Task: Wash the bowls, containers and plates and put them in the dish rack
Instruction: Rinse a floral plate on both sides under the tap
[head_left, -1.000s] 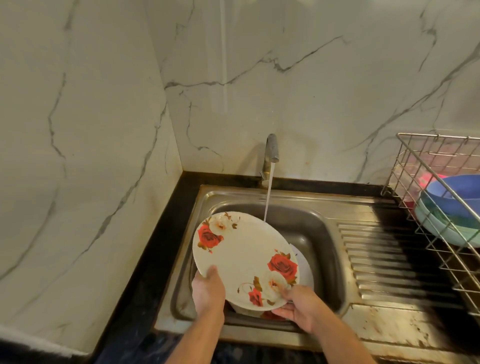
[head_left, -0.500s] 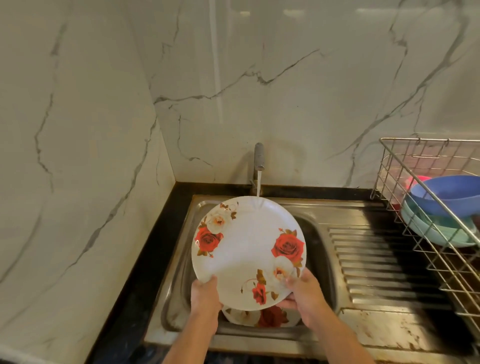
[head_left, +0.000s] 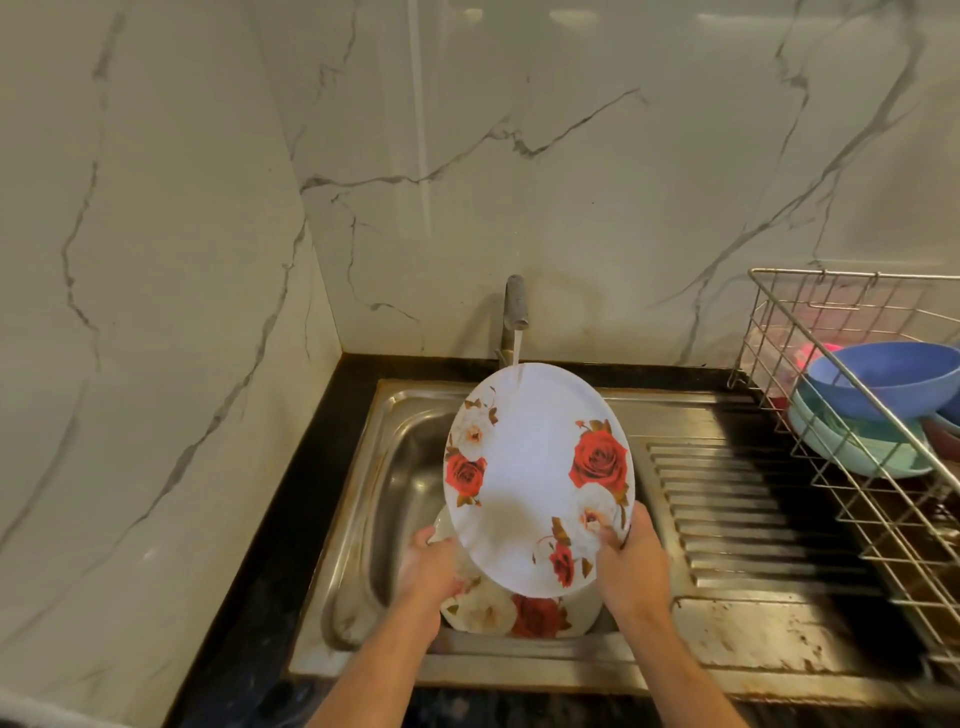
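While water runs, right hand gripping tilted plate, left hand beneath

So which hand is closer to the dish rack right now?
Right. The right hand grips the plate's lower right edge, on the side toward the dish rack. The left hand is at the plate's lower left, farther from the rack.

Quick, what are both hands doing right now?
Left hand: grips the lower left edge of the rose plate.
Right hand: pinches the same plate's lower right rim, holding it under the tap water.
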